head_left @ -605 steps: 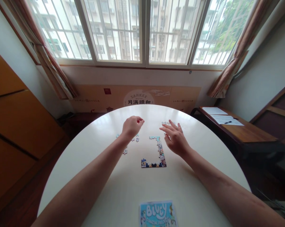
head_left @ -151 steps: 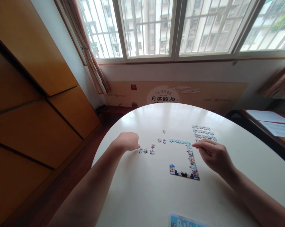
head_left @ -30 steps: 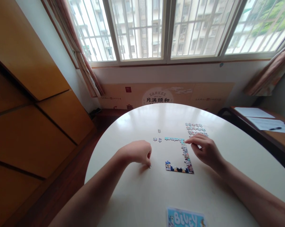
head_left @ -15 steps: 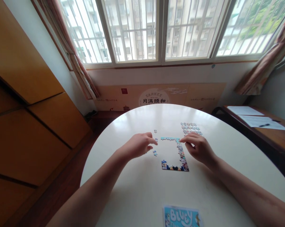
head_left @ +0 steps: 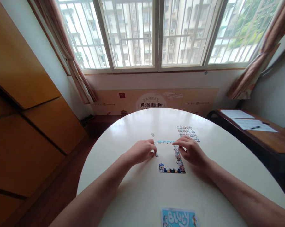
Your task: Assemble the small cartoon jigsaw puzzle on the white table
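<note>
Round white table (head_left: 137, 195) under the barred window (head_left: 156, 31), wooden cabinet (head_left: 26, 126) on the left, side desk (head_left: 270, 138) on the right; Bluey box (head_left: 179, 218) at the near edge. Mid-table lies the puzzle frame (head_left: 172, 170): three sides joined, open to the left, its longest run, the right side, pointing from the person toward the window; loose pieces (head_left: 187, 130) just beyond its far right corner. Right hand (head_left: 192, 153) lays a forefinger over that corner, fingers slack, gripping nothing; left hand (head_left: 142, 151) curls fingertips onto a lone piece (head_left: 156, 154) at the open side, pinched or not I cannot tell.
</note>
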Demonstrator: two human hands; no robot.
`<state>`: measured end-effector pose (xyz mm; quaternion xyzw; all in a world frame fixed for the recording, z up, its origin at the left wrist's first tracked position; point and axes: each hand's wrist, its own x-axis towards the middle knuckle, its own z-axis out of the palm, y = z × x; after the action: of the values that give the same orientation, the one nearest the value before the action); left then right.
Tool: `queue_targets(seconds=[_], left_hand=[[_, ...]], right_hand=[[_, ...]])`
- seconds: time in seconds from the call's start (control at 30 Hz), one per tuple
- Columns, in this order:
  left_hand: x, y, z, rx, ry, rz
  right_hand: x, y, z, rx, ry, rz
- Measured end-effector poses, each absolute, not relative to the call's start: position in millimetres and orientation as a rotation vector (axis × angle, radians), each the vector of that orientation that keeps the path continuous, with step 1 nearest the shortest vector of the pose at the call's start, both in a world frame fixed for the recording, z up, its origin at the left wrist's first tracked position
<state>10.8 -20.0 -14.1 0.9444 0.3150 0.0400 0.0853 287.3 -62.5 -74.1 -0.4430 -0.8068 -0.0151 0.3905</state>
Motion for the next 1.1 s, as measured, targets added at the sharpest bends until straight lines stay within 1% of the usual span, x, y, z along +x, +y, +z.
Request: queue_targets(seconds=[0.23, 0.4, 0.53, 0.83, 1.1], left_hand=[[33, -17, -39, 2.843, 1.075, 0.353], [46, -19, -41, 2.840, 1.342, 0.346], [51, -17, -45, 2.851, 1.421, 0.351], [49, -14, -49, 2.823, 1.479, 0.410], [51, -19, -36, 2.807, 1.444, 0.298]], right_hand=[[278, -60, -73, -1.250, -2.168, 0.001], [271, -54, -68, -1.382, -2.204, 0.102], [260, -45, -64, -1.429, -2.271, 0.160], [243, -29, -65, -1.340, -2.346, 0.163], [246, -31, -68, -1.290, -2.373, 0.143]])
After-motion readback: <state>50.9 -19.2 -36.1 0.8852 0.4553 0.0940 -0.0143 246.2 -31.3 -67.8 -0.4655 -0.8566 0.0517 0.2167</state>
